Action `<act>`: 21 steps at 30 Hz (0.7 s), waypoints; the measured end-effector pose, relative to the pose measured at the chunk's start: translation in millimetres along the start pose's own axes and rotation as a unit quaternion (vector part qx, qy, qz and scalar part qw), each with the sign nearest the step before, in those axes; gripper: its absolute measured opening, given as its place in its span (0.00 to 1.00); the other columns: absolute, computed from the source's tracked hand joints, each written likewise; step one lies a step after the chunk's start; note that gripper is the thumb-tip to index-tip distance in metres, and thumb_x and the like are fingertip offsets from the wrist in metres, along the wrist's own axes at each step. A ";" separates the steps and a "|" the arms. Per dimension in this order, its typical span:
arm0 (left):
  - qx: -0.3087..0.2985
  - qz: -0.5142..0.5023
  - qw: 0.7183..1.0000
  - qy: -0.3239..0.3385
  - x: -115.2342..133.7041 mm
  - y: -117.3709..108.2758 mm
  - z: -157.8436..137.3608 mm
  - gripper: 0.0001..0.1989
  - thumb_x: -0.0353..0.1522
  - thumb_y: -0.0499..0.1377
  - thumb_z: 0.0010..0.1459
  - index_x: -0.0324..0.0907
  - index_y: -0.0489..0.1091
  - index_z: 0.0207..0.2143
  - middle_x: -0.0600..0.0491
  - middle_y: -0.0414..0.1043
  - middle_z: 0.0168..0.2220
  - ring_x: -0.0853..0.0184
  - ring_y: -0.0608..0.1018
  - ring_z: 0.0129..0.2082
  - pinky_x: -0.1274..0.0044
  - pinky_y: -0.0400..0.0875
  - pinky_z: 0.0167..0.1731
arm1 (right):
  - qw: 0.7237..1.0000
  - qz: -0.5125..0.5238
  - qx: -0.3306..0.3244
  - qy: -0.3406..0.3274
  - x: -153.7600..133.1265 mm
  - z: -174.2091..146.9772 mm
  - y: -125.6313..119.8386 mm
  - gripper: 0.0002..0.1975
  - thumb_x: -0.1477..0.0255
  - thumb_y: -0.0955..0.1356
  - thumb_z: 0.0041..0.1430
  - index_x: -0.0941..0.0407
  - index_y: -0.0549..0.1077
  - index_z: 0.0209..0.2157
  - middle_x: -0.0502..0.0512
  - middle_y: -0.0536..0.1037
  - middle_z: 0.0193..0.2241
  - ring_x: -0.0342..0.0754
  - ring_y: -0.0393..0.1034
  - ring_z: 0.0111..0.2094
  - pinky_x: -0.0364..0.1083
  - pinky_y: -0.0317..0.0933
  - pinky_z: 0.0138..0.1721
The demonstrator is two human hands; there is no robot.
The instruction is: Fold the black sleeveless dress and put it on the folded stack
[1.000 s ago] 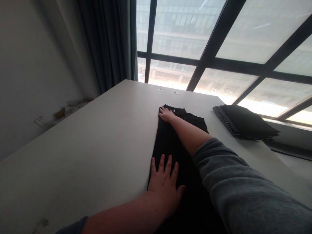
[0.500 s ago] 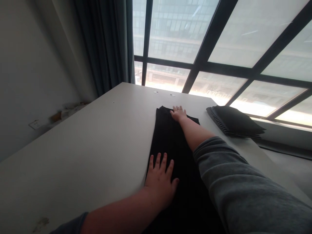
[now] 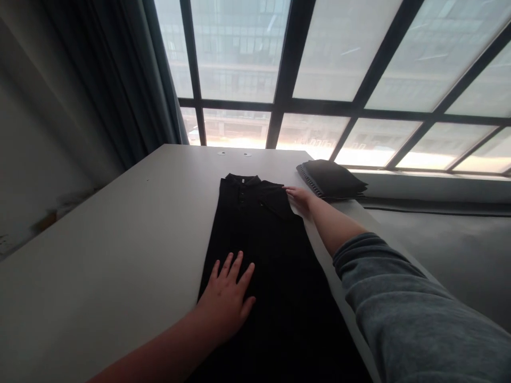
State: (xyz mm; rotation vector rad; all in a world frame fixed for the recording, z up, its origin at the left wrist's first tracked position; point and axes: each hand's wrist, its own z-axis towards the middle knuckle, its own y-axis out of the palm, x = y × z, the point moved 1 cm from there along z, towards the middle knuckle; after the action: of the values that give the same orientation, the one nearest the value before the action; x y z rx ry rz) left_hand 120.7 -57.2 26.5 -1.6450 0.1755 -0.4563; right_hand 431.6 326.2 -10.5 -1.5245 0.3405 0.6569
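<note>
1. Along the middle of the table (image 3: 120,250), a black shirt (image 3: 263,266) lies flat, folded narrow, collar toward the far edge by the window.
2. Her left hand (image 3: 227,303) presses flat on it, fingers spread, near the shirt's left edge.
3. Her right hand (image 3: 301,198) rests open at its far right corner, touching the fabric.
4. Toward the table's far right corner sits a folded dark stack (image 3: 331,180).

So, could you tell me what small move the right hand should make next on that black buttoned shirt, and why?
Probably sweep the right hand down the black buttoned shirt along its right edge: it rests by the collar, while the left hand lies flat lower down, pinning the cloth.
</note>
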 end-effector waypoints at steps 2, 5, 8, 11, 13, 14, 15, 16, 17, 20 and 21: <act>-0.013 -0.002 0.994 0.106 18.2 -8.6 1.9 0.31 0.42 0.58 0.68 0.51 0.61 0.71 0.44 0.50 0.76 0.45 0.54 0.75 0.48 0.54 0.68 | 0.999 0.034 0.003 -0.007 5.8 -0.6 7.4 0.24 0.65 0.64 0.69 0.56 0.74 0.62 0.61 0.77 0.60 0.51 0.75 0.58 0.51 0.64 0.63; -0.040 -0.008 0.963 0.267 59.6 -22.1 16.1 0.22 0.39 0.55 0.70 0.49 0.68 0.65 0.49 0.63 0.71 0.53 0.66 0.69 0.59 0.67 0.62 | 0.997 0.069 0.013 -0.017 10.4 4.5 13.5 0.23 0.69 0.64 0.68 0.57 0.74 0.62 0.60 0.74 0.63 0.50 0.70 0.62 0.49 0.60 0.67; -0.044 0.008 0.924 0.381 108.1 -27.6 40.5 0.18 0.34 0.54 0.70 0.44 0.71 0.60 0.48 0.70 0.65 0.60 0.76 0.55 0.67 0.72 0.47 | 0.995 0.097 0.020 -0.023 12.2 7.7 12.7 0.23 0.71 0.64 0.68 0.57 0.75 0.62 0.59 0.73 0.64 0.51 0.68 0.64 0.50 0.58 0.69; -0.056 0.029 0.894 0.445 147.8 -21.8 62.8 0.17 0.34 0.53 0.70 0.45 0.72 0.58 0.50 0.73 0.60 0.62 0.78 0.45 0.68 0.71 0.37 | 0.994 0.104 0.016 -0.029 12.3 5.0 7.8 0.24 0.71 0.63 0.68 0.57 0.74 0.62 0.58 0.72 0.65 0.51 0.67 0.65 0.50 0.57 0.69; -0.081 0.037 0.886 0.456 164.0 -15.9 72.6 0.17 0.36 0.51 0.72 0.47 0.73 0.58 0.50 0.76 0.54 0.62 0.78 0.41 0.69 0.69 0.31 | 0.994 0.100 0.011 -0.034 12.2 2.5 4.6 0.24 0.71 0.63 0.68 0.57 0.74 0.63 0.57 0.72 0.65 0.50 0.66 0.66 0.49 0.56 0.70; -0.098 0.038 0.882 0.460 168.9 -13.5 75.7 0.17 0.36 0.52 0.72 0.48 0.73 0.57 0.50 0.77 0.51 0.63 0.78 0.39 0.70 0.67 0.29 | 0.995 0.097 0.008 -0.038 12.4 1.8 3.4 0.24 0.71 0.63 0.68 0.57 0.74 0.63 0.57 0.71 0.65 0.49 0.66 0.66 0.48 0.56 0.70; -0.115 0.039 0.877 0.464 172.0 -11.8 77.7 0.16 0.37 0.52 0.71 0.49 0.73 0.56 0.51 0.77 0.47 0.63 0.78 0.37 0.70 0.66 0.28 | 0.995 0.095 0.004 -0.041 12.7 1.7 2.7 0.24 0.71 0.63 0.68 0.56 0.74 0.63 0.57 0.71 0.66 0.49 0.66 0.66 0.48 0.55 0.70; -0.129 0.039 0.872 0.470 173.6 -10.9 78.7 0.15 0.37 0.53 0.71 0.49 0.74 0.55 0.51 0.77 0.44 0.63 0.77 0.36 0.71 0.65 0.28 | 0.994 0.096 0.002 -0.045 13.2 2.0 2.5 0.24 0.71 0.63 0.68 0.56 0.74 0.62 0.58 0.71 0.66 0.50 0.66 0.66 0.48 0.55 0.70; -0.137 0.040 0.868 0.476 174.1 -10.8 78.8 0.13 0.36 0.55 0.70 0.48 0.75 0.52 0.52 0.77 0.41 0.63 0.77 0.36 0.70 0.65 0.29 | 0.994 0.099 0.002 -0.046 13.6 2.8 2.7 0.23 0.71 0.63 0.68 0.56 0.74 0.62 0.58 0.71 0.66 0.50 0.66 0.66 0.48 0.55 0.70; -0.104 0.030 0.868 0.484 171.5 -14.5 74.5 0.08 0.35 0.59 0.68 0.45 0.76 0.44 0.52 0.77 0.40 0.62 0.76 0.40 0.69 0.66 0.33 | 0.991 0.131 0.004 -0.039 13.9 5.8 4.1 0.24 0.71 0.63 0.68 0.56 0.74 0.63 0.58 0.70 0.67 0.49 0.65 0.66 0.48 0.55 0.70; -0.081 0.024 0.871 0.484 169.9 -16.8 71.7 0.07 0.35 0.59 0.68 0.44 0.76 0.42 0.52 0.77 0.41 0.61 0.76 0.42 0.69 0.66 0.35 | 0.989 0.145 0.002 -0.035 13.2 6.5 4.2 0.24 0.71 0.63 0.68 0.57 0.74 0.63 0.58 0.69 0.67 0.49 0.65 0.66 0.48 0.55 0.70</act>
State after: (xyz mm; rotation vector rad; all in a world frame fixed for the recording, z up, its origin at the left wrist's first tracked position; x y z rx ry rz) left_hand 300.5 -53.0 70.8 -1.4302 1.0187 -1.2313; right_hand 438.3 334.7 -21.4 -1.4568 0.5159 0.9354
